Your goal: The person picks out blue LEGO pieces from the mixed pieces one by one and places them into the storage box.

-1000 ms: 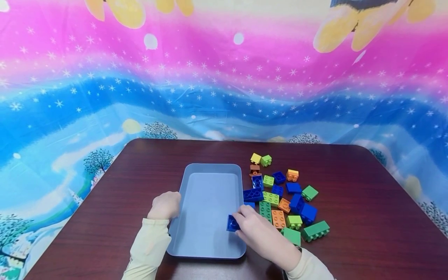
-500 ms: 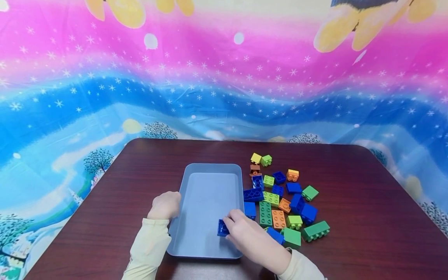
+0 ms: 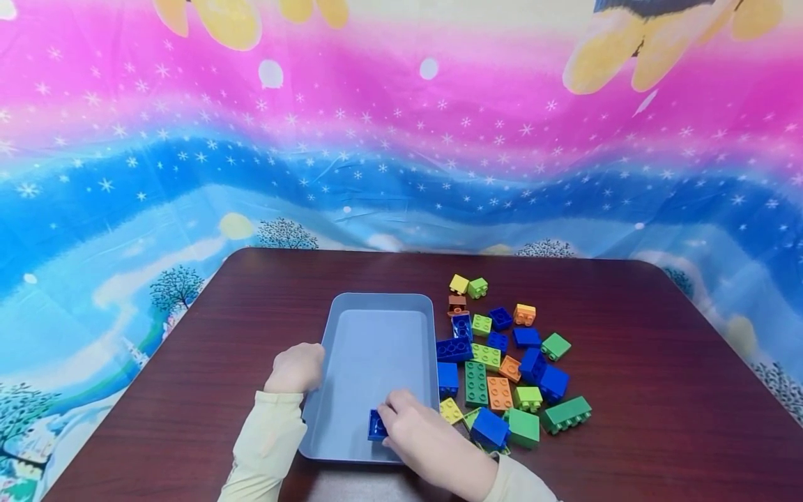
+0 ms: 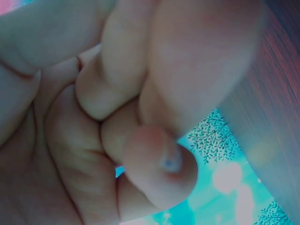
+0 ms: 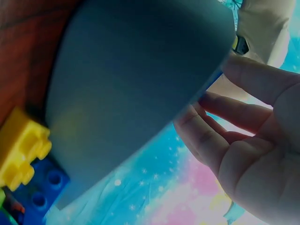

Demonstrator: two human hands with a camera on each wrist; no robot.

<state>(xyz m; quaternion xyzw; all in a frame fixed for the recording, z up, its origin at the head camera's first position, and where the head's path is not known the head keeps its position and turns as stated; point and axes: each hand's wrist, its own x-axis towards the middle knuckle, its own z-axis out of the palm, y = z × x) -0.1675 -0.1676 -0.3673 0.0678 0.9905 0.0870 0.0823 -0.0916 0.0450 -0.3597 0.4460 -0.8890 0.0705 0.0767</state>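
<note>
A blue toy building brick (image 3: 376,425) is pinched by the fingertips of my right hand (image 3: 422,439), over the front part of the grey tray (image 3: 370,348). Its hollow underside faces up. In the right wrist view the tray's wall (image 5: 126,89) hides most of that brick, and my right hand (image 5: 248,136) reaches over the rim. My left hand (image 3: 296,368) lies against the tray's left side with fingers folded. Curled fingers and nothing between them show on the left hand (image 4: 117,103) in its wrist view.
Right of the tray lies a loose pile of bricks, among them a long green brick (image 3: 566,415), an orange brick (image 3: 500,393), a blue brick (image 3: 491,429) and a yellow brick (image 3: 450,411). A dark wooden table (image 3: 659,362) carries everything. Behind hangs a patterned cloth (image 3: 401,139).
My right hand has carried the blue brick left and nearer to me over the tray. This uncovers yellow and blue bricks beside the tray. The left hand has stayed put.
</note>
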